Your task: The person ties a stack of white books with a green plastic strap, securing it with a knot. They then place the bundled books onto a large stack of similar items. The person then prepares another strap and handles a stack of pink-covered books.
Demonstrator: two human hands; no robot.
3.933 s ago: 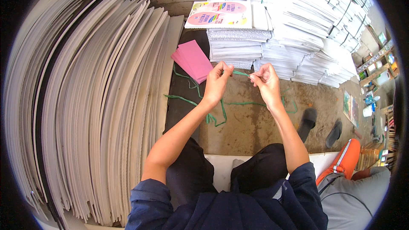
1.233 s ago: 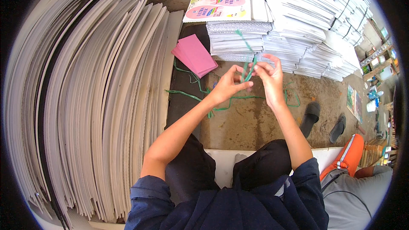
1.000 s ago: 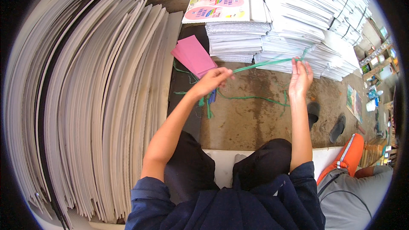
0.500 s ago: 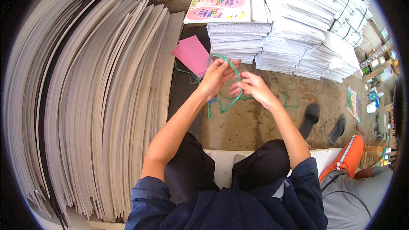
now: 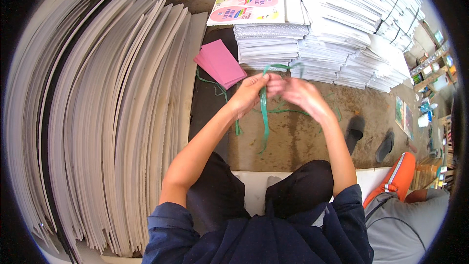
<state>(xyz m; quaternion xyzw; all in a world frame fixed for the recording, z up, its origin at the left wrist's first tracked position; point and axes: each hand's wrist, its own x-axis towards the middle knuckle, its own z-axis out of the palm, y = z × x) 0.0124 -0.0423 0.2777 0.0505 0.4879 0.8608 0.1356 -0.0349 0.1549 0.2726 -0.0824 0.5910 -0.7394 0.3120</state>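
A green plastic string [image 5: 264, 112] is pinched between the thumb and fingers of my left hand [image 5: 250, 93]. One end of the string hangs down below that hand, and another part loops up and over toward my right hand [image 5: 307, 98]. My right hand is raised close beside the left; its fingers are smeared by motion, so whether they grip the string is unclear. Just left of my hands, a fanned stack of pink cards [image 5: 221, 63] lies on a dark surface. More green string [image 5: 288, 112] trails over the floor behind my hands.
Tall sheets of white board [image 5: 112, 117] stand on edge along my left. Ahead are piles of white sheets [image 5: 337, 44], with a printed pink-and-white sheet [image 5: 246, 9] on top. Dark slippers [image 5: 355, 129] lie on the floor. Another person in orange [image 5: 393, 176] sits at my right.
The loop of green string between my hands has opened out into a hanging end and an upper strand. My right hand has moved slightly right and blurred.
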